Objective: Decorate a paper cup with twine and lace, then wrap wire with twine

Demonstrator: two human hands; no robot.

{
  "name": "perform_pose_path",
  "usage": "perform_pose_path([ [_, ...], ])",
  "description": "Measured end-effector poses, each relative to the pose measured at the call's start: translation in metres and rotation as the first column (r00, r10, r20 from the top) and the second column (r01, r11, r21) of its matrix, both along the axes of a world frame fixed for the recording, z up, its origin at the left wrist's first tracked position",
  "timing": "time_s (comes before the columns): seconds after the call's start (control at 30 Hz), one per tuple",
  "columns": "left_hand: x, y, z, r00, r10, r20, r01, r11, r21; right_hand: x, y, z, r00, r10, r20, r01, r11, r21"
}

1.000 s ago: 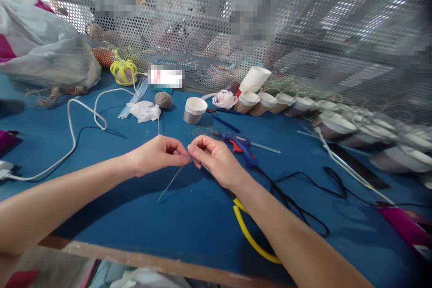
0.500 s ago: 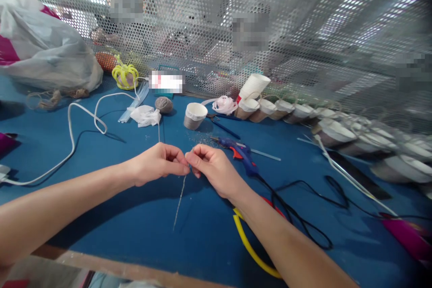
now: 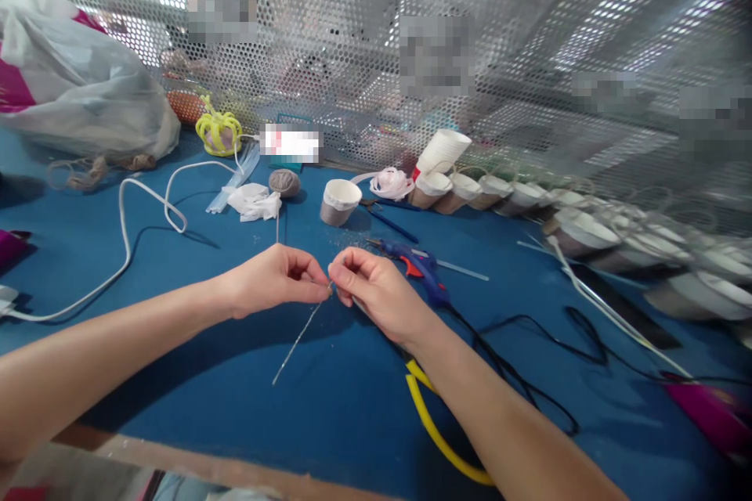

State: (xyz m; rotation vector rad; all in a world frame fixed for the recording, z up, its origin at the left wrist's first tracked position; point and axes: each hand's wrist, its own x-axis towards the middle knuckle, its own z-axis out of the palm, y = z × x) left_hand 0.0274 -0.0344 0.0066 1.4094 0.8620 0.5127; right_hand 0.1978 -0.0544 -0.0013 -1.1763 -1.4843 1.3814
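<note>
My left hand [image 3: 282,280] and my right hand [image 3: 376,290] meet over the blue table, fingertips almost touching. Both pinch a thin strand of yarn [image 3: 294,346], whose loose end dangles down to the left. Behind my left hand another length of yarn runs up toward a grey-brown yarn ball [image 3: 284,183]. Just beyond my hands stands a small cup [image 3: 339,202], white inside with a grey-brown wrapped outside. A blue glue gun [image 3: 424,270] with a red trigger lies beside my right hand. What sits right between the fingertips is too small to make out.
Wrapped cups [image 3: 581,228] line the right side, near stacked white cups [image 3: 443,150]. Pliers [image 3: 392,224] and pink ribbon [image 3: 391,183] lie behind. Black cable [image 3: 529,321] and a yellow curved handle [image 3: 432,438] are near my right forearm. A perforated screen [image 3: 352,31] stands behind.
The strand's loose end has swung left and slightly up. My right hand has shifted slightly right, opening a small gap between the fingertips.
</note>
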Motion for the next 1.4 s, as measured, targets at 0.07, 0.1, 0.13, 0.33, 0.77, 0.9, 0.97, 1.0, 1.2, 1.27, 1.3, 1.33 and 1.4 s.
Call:
perform_pose_path([
  [0.07, 0.001, -0.0003, 0.0001, 1.0, 0.008, -0.011, -0.008, 1.0, 0.02, -0.0003, -0.0007, 0.0007, 0.999, -0.011, 0.049, 0.01, 1.0, 0.019],
  [0.1, 0.0018, -0.0006, -0.0002, 1.0, 0.015, -0.022, -0.014, 0.999, 0.029, -0.0008, -0.0013, 0.0011, 0.997, -0.018, 0.073, 0.016, 0.999, 0.029],
  [0.13, 0.0025, -0.0009, -0.0006, 0.999, 0.019, -0.032, -0.018, 0.999, 0.035, -0.0015, -0.0021, 0.0014, 0.995, -0.03, 0.096, 0.026, 0.999, 0.041],
  [0.33, 0.0037, -0.0016, -0.0019, 1.0, 0.013, -0.003, -0.013, 1.0, -0.013, -0.0055, -0.0046, 0.002, 0.994, -0.073, 0.078, 0.069, 0.996, 0.06],
  [0.77, 0.0014, -0.001, -0.0002, 0.999, -0.026, -0.021, 0.026, 1.0, 0.015, -0.0021, -0.0027, -0.0003, 0.998, -0.023, -0.053, 0.023, 1.0, -0.004],
  [0.9, 0.0007, -0.0012, -0.0008, 0.998, -0.016, -0.059, 0.019, 0.998, 0.067, -0.0022, -0.0035, 0.0004, 0.999, -0.038, 0.027, 0.037, 0.999, 0.027],
  [0.97, 0.0008, -0.0015, -0.0012, 0.997, 0.001, -0.075, 0.005, 0.997, 0.08, -0.0021, -0.0037, -0.0002, 0.997, -0.048, 0.057, 0.046, 0.998, 0.036],
  [1.0, 0.0011, -0.0017, -0.0014, 0.997, 0.006, -0.076, 0.001, 0.997, 0.083, -0.0021, -0.0036, -0.0007, 0.997, -0.052, 0.063, 0.05, 0.998, 0.037],
  [1.2, 0.0021, -0.0021, -0.0004, 1.0, 0.006, -0.011, -0.006, 1.0, 0.02, -0.0031, -0.0026, -0.002, 0.999, -0.034, -0.017, 0.034, 0.999, 0.023],
  [1.27, 0.0015, -0.0019, 0.0001, 1.0, 0.011, 0.001, -0.011, 0.999, -0.037, -0.0029, -0.0025, -0.0003, 0.996, 0.024, -0.088, -0.025, 1.0, -0.005],
  [1.3, 0.0012, -0.0017, 0.0002, 1.0, 0.011, 0.011, -0.01, 0.998, -0.062, -0.0027, -0.0025, 0.0005, 0.992, 0.051, -0.119, -0.054, 0.998, -0.021],
  [1.33, 0.0009, -0.0015, 0.0003, 1.0, 0.007, 0.02, -0.006, 0.996, -0.084, -0.0024, -0.0025, 0.0011, 0.988, 0.069, -0.141, -0.075, 0.997, -0.033],
  [1.4, 0.0006, -0.0011, 0.0002, 1.0, 0.001, 0.024, 0.002, 0.995, -0.096, -0.0019, -0.0025, 0.0015, 0.987, 0.066, -0.147, -0.072, 0.997, -0.037],
])
